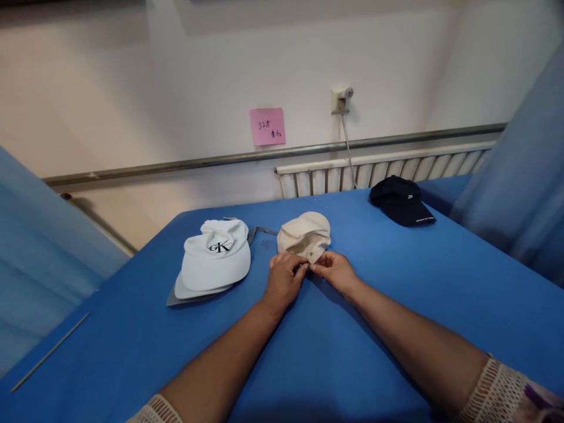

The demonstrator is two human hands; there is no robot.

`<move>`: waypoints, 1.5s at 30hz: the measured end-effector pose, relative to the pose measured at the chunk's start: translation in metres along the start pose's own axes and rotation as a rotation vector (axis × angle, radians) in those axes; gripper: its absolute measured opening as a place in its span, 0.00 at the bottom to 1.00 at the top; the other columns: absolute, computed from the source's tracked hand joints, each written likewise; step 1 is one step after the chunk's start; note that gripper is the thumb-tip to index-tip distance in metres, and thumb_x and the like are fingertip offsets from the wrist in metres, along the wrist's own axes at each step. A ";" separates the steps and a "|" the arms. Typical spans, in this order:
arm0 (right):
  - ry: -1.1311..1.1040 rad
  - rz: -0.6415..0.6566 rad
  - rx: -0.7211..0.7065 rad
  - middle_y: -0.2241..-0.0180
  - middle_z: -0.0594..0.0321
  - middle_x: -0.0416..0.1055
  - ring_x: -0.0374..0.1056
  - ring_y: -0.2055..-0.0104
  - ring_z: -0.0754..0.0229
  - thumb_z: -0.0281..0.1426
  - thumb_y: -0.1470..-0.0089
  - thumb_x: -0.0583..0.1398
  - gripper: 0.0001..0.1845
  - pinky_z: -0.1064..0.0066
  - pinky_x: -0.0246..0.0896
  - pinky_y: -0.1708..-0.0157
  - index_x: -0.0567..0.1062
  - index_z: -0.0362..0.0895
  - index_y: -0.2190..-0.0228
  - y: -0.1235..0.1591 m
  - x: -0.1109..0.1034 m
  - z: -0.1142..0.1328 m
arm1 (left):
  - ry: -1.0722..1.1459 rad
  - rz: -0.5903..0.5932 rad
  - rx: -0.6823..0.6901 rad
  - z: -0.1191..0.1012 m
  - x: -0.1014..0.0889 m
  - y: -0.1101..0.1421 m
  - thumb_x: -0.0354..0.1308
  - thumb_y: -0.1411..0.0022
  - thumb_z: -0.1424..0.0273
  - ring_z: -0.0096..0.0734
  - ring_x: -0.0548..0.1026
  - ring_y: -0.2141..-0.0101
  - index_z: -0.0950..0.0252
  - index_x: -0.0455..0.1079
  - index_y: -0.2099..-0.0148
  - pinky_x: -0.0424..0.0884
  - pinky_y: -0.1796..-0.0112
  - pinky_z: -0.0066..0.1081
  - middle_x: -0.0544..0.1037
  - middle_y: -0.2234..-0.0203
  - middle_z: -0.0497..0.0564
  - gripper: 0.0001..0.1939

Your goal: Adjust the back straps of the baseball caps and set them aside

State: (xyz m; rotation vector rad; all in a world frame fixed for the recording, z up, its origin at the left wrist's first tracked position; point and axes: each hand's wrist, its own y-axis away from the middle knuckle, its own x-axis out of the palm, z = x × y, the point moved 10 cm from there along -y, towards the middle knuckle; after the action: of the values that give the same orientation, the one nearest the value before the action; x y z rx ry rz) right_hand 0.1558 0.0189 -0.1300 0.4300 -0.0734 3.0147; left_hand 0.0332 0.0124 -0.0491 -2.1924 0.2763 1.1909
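Observation:
A beige cap (304, 230) lies in the middle of the blue table, its back opening and strap toward me. My left hand (284, 279) pinches the left part of the strap at the cap's near edge. From the other side, my right hand (337, 271) grips the strap's right part, where a small metal fastener shows. The fingertips of both hands nearly meet there, and they hide the strap's ends. To the left sits a stack of caps, a white cap (218, 261) with black letters on top and a grey brim (176, 299) poking out beneath.
A dark navy cap (399, 200) rests at the far right of the blue table (352, 364). A thin stick (50, 352) lies along the left edge. Behind are a radiator (374, 170), a metal rail (211, 160) and a plugged-in cord (348, 141). Blue curtains (35, 252) hang at both sides.

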 end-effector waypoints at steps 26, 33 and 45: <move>-0.023 0.017 0.021 0.81 0.67 0.70 0.62 0.78 0.67 0.32 0.64 0.68 0.10 0.71 0.56 0.73 0.72 0.42 0.80 0.006 0.008 0.004 | -0.021 -0.033 -0.001 -0.005 -0.002 0.003 0.57 0.39 0.68 0.38 0.71 0.56 0.60 0.72 0.55 0.59 0.52 0.41 0.78 0.61 0.50 0.09; -0.119 0.081 0.098 0.75 0.63 0.74 0.67 0.72 0.64 0.32 0.63 0.68 0.10 0.71 0.60 0.70 0.77 0.42 0.74 0.014 0.015 0.007 | -0.125 -0.033 0.076 -0.017 -0.011 0.002 0.58 0.40 0.66 0.40 0.70 0.53 0.59 0.70 0.53 0.54 0.46 0.45 0.77 0.59 0.51 0.11; -0.578 -0.100 0.327 0.75 0.64 0.74 0.69 0.74 0.67 0.25 0.59 0.68 0.08 0.78 0.62 0.74 0.74 0.41 0.74 0.012 -0.004 -0.022 | -0.071 -0.035 0.101 -0.020 -0.007 0.006 0.56 0.40 0.69 0.38 0.71 0.57 0.59 0.71 0.56 0.57 0.49 0.43 0.77 0.64 0.50 0.09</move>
State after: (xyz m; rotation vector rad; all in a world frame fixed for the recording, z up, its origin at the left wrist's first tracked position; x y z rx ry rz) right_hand 0.1523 0.0081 -0.1528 1.2747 0.3901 2.7028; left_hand 0.0406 -0.0052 -0.0373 -2.0562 0.2612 1.2060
